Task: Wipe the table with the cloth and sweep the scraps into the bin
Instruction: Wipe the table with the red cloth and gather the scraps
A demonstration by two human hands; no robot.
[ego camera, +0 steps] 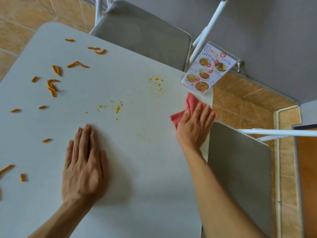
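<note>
A pale grey table [137, 169] fills most of the view. My right hand [195, 124] presses flat on a red cloth [191, 102] at the table's right edge, just below a menu stand. My left hand [84, 162] lies flat on the tabletop near the middle, fingers together, holding nothing. Several orange scraps [54, 85] are scattered over the left part of the table. Two patches of yellow spatter show on the tabletop, one at the middle [117, 108] and one nearer the menu stand [157, 83]. No bin is in view.
A clear menu stand [207, 68] with food pictures stands at the table's right corner. One grey chair [142, 31] sits at the far side, another grey chair [238, 169] at the right. Tan floor tiles [248, 103] surround the table.
</note>
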